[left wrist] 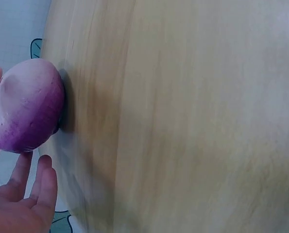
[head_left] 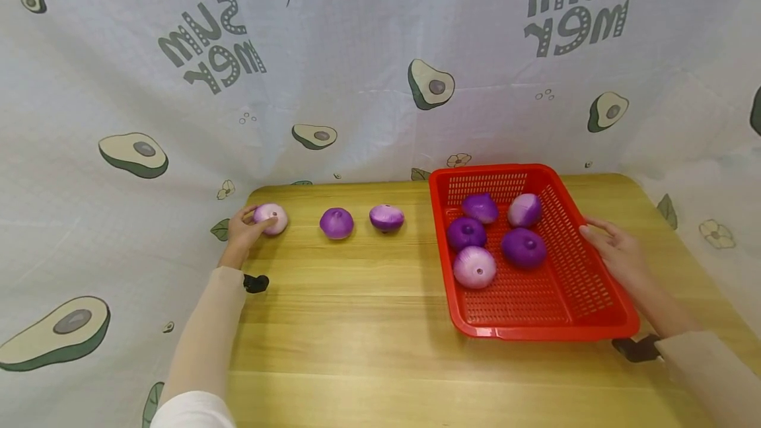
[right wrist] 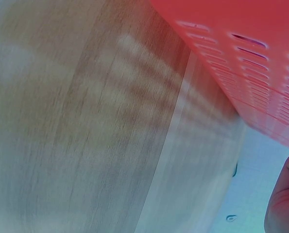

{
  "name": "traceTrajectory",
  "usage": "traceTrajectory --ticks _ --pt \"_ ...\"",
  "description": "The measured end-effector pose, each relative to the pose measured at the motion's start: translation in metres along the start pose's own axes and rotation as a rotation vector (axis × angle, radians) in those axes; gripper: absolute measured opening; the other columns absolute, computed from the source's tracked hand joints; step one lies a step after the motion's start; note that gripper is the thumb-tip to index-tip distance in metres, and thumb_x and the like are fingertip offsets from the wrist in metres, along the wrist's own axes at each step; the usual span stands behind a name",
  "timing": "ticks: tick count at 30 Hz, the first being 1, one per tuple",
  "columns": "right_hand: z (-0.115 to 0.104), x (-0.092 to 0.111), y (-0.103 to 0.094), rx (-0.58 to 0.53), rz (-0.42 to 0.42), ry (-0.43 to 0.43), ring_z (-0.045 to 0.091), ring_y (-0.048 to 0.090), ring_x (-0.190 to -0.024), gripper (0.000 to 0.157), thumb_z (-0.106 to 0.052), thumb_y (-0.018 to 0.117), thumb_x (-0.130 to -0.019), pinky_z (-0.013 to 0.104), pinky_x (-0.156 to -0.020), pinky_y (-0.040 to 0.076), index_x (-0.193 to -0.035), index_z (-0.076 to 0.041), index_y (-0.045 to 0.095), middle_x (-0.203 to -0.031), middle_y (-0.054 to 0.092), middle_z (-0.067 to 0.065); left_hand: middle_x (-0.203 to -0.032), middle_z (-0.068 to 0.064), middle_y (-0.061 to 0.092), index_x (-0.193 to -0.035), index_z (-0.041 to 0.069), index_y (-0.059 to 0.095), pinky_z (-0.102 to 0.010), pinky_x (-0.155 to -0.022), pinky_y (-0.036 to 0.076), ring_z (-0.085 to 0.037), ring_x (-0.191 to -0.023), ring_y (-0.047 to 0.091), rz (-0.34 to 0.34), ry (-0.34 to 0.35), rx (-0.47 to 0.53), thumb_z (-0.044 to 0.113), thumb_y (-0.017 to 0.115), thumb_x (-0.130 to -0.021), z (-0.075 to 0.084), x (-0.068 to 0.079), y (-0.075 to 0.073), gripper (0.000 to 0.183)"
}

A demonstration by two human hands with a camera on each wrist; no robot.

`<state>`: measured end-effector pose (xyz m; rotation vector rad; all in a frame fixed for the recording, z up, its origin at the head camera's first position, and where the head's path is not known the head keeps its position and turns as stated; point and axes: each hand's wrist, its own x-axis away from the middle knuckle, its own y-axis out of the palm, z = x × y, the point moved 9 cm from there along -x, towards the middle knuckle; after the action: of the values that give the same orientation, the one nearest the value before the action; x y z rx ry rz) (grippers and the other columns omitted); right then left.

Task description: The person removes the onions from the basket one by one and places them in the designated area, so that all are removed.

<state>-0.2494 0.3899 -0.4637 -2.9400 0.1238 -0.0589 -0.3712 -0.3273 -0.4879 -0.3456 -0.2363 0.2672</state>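
Note:
At the table's far left, my left hand holds a pale purple-and-white onion between thumb and fingers. In the left wrist view the onion sits close against the wood, its underside darker purple; whether it touches the table I cannot tell. My right hand grips the right rim of a red plastic basket. Inside the basket lie several onions, among them a dark purple one and a pale one. The right wrist view shows the basket's slotted outer wall and part of my hand.
Two more onions, a purple one and a two-toned one, lie in a row between the left hand and the basket. A wooden table carries everything. Behind it hangs a white curtain printed with avocados.

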Motion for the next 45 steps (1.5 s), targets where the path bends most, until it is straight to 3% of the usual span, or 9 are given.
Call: traceTrajectory --ticks 10,16,25,28,35,45 --pt "-0.004 0.0 0.0 0.005 -0.002 -0.02 0.007 0.07 -0.068 0.025 -0.019 0.056 -0.104 0.027 -0.055 0.058 -0.116 -0.041 0.056 -0.087 0.072 -0.018 -0.155 -0.021 0.035 -0.153 0.005 0.036 -0.045 -0.113 0.035 -0.037 -0.14 0.035 -0.023 0.074 -0.095 0.025 0.077 -0.09 0.02 0.004 0.0 0.078" --pt "-0.003 0.001 0.001 0.02 -0.001 -0.013 0.007 0.07 -0.068 0.025 -0.02 0.056 -0.104 0.027 -0.055 0.058 -0.118 -0.04 0.056 -0.087 0.071 -0.019 -0.156 -0.021 0.033 -0.153 0.008 0.037 -0.046 -0.115 0.032 -0.038 -0.142 0.031 -0.039 0.102 -0.079 0.024 0.076 -0.09 0.034 0.006 0.002 0.077" --pt "-0.003 0.001 0.0 0.026 0.004 -0.018 0.006 0.07 -0.068 0.025 -0.02 0.056 -0.104 0.027 -0.055 0.058 -0.118 -0.041 0.056 -0.088 0.071 -0.019 -0.158 -0.018 0.031 -0.154 0.012 0.037 -0.047 -0.116 0.029 -0.037 -0.145 0.027 -0.091 0.166 -0.118 0.028 0.076 -0.09 0.067 0.014 0.015 0.077" --pt "-0.004 0.001 0.0 0.021 0.009 -0.027 0.006 0.07 -0.068 0.025 -0.02 0.056 -0.104 0.026 -0.054 0.057 -0.116 -0.041 0.057 -0.087 0.071 -0.019 -0.159 -0.016 0.031 -0.155 0.015 0.037 -0.05 -0.11 0.037 -0.036 -0.146 0.026 -0.129 0.194 -0.115 0.031 0.076 -0.09 0.081 0.018 0.024 0.078" --pt "-0.002 0.001 -0.001 0.031 0.016 -0.03 0.006 0.07 -0.068 0.025 -0.02 0.056 -0.104 0.025 -0.054 0.057 -0.117 -0.041 0.057 -0.087 0.071 -0.02 -0.155 -0.013 0.038 -0.152 0.019 0.042 -0.047 -0.116 0.029 -0.035 -0.143 0.032 -0.232 0.298 -0.127 0.032 0.078 -0.089 0.12 0.039 0.056 0.074" --pt "0.0 0.002 -0.001 0.071 0.016 -0.012 0.006 0.07 -0.069 0.026 -0.023 0.056 -0.104 0.027 -0.055 0.058 -0.127 -0.035 0.055 -0.087 0.069 -0.022 -0.15 -0.01 0.047 -0.147 0.02 0.05 -0.048 -0.112 0.036 -0.035 -0.137 0.042 -0.368 0.389 -0.078 0.025 0.08 -0.087 0.16 0.074 0.101 0.067"
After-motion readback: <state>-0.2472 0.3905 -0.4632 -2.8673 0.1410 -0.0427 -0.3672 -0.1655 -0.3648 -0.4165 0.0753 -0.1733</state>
